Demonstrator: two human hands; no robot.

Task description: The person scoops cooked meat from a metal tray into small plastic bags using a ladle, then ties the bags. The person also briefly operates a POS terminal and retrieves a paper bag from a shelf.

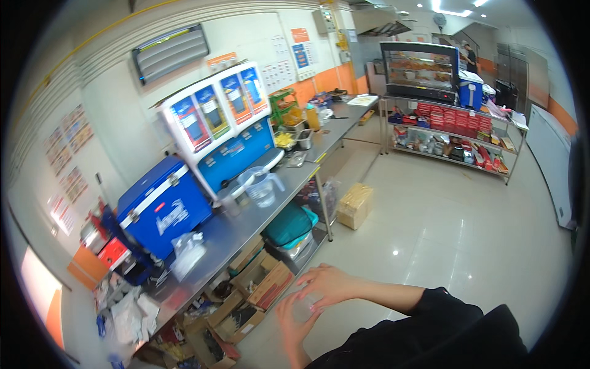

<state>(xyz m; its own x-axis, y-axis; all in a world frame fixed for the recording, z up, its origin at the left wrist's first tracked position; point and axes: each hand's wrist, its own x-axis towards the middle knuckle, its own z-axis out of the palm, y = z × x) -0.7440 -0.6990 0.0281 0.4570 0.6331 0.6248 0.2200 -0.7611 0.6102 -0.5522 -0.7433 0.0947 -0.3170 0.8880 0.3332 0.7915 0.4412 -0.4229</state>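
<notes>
A small translucent cup or lid (303,308) is held between both hands over the tiled floor. My left hand (291,318) curls round its lower left side. From the upper right, my right hand (328,287) closes on it, fingertips bent over its edge. The hands are just off the front edge of a steel counter (239,240). On that counter stand a clear plastic measuring jug (262,191), a blue cooler box (163,207) and a drinks dispenser (221,115). Clear plastic bags (189,256) lie in front of the cooler.
Open cardboard boxes (272,283) and a teal container (290,226) sit under the counter. A taped carton (355,205) stands on the floor. Further off are a glass food warmer (421,71) on a steel rack, a chest freezer (548,161) and a person (470,57).
</notes>
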